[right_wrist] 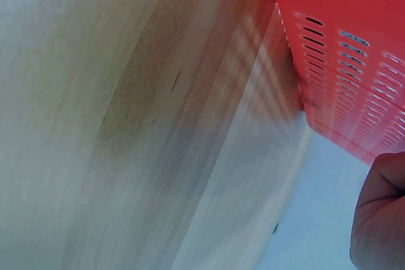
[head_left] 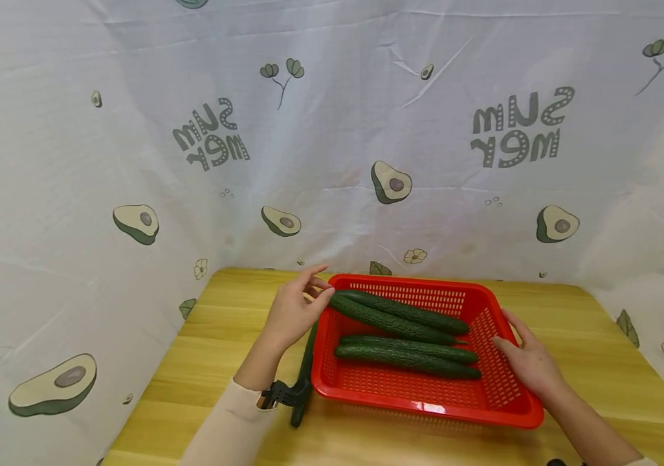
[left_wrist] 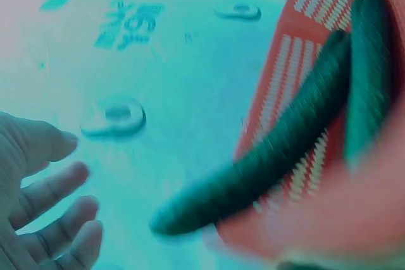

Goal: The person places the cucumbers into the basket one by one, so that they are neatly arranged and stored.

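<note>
A red slotted plastic basket (head_left: 425,406) holds several dark green cucumbers lying lengthwise. My right hand (head_left: 532,362) grips its right rim, thumb over the inside; in the right wrist view part of that hand (right_wrist: 383,213) shows below the basket wall (right_wrist: 354,86). My left hand (head_left: 297,307) is at the basket's left end, thumb tip close by the end of the upper cucumber (head_left: 387,320). In the left wrist view the left hand's fingers (left_wrist: 57,188) are loosely spread, apart from that cucumber (left_wrist: 253,169), which pokes out past the rim.
Another cucumber (head_left: 303,382) lies on the wooden table (head_left: 215,343), left of the basket and partly behind the left wrist's black strap (head_left: 285,393). A pale curtain (head_left: 332,129) printed with avocados hangs behind the table and along its sides.
</note>
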{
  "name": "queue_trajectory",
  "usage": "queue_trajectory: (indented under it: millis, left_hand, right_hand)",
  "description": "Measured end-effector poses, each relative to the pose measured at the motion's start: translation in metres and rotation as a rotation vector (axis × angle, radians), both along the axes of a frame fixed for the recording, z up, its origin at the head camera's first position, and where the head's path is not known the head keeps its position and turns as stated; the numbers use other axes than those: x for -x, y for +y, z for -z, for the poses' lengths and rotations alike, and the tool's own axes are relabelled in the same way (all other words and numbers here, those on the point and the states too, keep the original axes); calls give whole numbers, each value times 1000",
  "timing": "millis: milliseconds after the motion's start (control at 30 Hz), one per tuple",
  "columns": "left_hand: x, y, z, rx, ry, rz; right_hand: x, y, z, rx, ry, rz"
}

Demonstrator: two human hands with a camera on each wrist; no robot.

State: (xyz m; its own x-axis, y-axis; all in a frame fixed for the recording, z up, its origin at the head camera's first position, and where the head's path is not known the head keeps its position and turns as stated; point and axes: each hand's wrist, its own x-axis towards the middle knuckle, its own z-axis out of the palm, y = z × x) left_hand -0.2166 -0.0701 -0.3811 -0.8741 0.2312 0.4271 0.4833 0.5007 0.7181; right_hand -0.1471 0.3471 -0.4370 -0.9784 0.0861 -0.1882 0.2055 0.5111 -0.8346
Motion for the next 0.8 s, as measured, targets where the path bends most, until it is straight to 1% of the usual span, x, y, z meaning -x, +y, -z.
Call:
queue_trajectory:
  millis: [133,267,333,433,533,600,700,800]
  left_hand:
    - [-2,-22,22,-85,-21,-63]
    - [-7,-39,46,-115,-123,-97]
    - [-11,-44,59,-104,-183,-107]
    - [-16,-46,78,-53,-269,-116]
    - [-22,-45,97,9,-333,-122]
    - [-26,-42,106,49,-356,-132]
    - [-31,-38,115,88,-373,-156]
    - [-35,-33,118,119,-359,-174]
  right_hand:
    - [-1,1,0,-2,-6,2]
    - [0,1,1,2,-9,1]
    - [0,2,2,3,-8,0]
    - [0,2,3,6,-4,-1]
    - [0,3,3,11,1,-4]
    - [0,2,3,13,4,-5]
    - [0,2,2,13,5,-9]
    - [1,1,1,16,2,-11]
